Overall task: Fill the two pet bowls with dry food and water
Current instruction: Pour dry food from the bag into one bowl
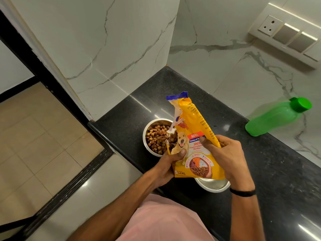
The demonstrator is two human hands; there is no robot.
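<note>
The yellow dog food bag (pixel 194 136) is held over the black bench (pixel 278 171). The left grip (pixel 166 164) pinches its near-left edge and the right grip (pixel 227 157) curls round its right side. Its long axis runs away from the person, blue sealed end farthest, torn left corner over the kibble-filled steel bowl (pixel 144 136). "100%" and "1.2 kg" are legible, but the brand name is creased. A second bowl (pixel 213 186) is mostly hidden beneath the bag.

L hand (pixel 167 165) and R hand (pixel 225 158) are gripping yellow food bag (pixel 194 134), tilting its torn corner over steel bowl (pixel 151 124) w/ kibble (pixel 156 139). 2nd bowl (pixel 214 186) is sitting under bag; green bottle (pixel 276 118) is standing by wall (pixel 225 66).
</note>
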